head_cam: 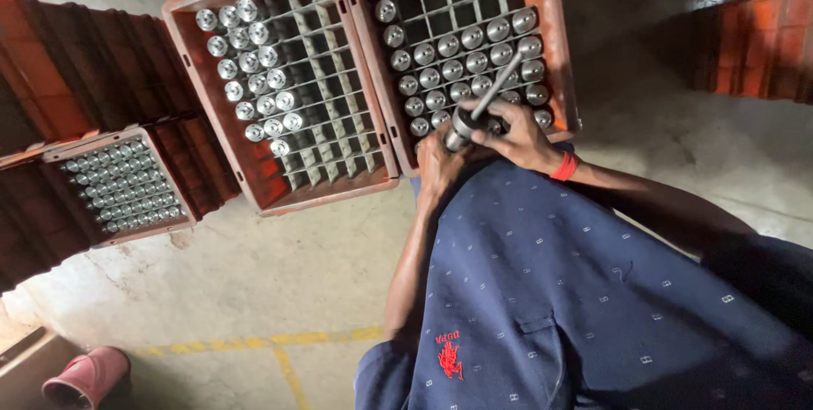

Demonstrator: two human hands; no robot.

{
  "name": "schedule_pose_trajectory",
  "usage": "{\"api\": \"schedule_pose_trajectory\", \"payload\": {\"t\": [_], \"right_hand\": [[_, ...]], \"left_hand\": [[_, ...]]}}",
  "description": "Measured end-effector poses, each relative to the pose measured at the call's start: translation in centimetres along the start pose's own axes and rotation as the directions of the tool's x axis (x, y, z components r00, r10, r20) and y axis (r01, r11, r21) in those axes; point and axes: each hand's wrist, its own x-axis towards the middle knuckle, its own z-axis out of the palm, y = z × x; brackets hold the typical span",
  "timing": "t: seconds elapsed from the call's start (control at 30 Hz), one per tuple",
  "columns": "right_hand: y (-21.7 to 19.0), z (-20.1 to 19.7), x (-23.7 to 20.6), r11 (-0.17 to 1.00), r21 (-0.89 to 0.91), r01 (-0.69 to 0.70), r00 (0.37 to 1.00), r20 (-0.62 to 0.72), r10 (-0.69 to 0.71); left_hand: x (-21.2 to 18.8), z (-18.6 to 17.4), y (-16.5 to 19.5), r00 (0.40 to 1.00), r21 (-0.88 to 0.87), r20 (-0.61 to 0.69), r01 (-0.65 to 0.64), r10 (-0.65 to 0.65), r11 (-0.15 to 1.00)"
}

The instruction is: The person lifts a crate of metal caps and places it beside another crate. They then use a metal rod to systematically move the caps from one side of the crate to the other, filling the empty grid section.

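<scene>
Hands meet at frame centre: left hand [438,164] clenched around short silver metal cylinder [458,132]; right hand [518,135] grasping thin grey metal rod [498,85] over orange plastic divided crate [559,33], upper right.

— Where do the crates sit?

— Two divided crates stand side by side on the floor [254,291]: the right crate [555,29] just beside the middle crate [254,181], a smaller crate [118,177] well apart at the left.

— And the metal cylinders [474,58]?

— Upright in the compartments; in the middle crate they fill the left columns only.

— The hands?

— Left hand [436,164] and right hand [521,135] meet at the right crate's near edge, around a metal rod [483,105] lying over the cylinders.
</scene>
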Motion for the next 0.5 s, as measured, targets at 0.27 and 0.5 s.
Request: {"api": "schedule_pose_trajectory", "payload": {"t": [0.27,0.5], "right_hand": [[3.4,-5.1,-1.0,0.978,0.167,-0.122,0.988,0.111,0.105],[5.9,-7.7,-2.1,0.908,0.268,-0.323,0.941,-0.010,0.338]], "left_hand": [[1.5,2.9,1.2,0.959,-0.088,0.281,0.072,-0.044,0.994],[3.4,3.7,3.2,0.946,-0.109,0.324,0.014,0.022,0.994]]}}
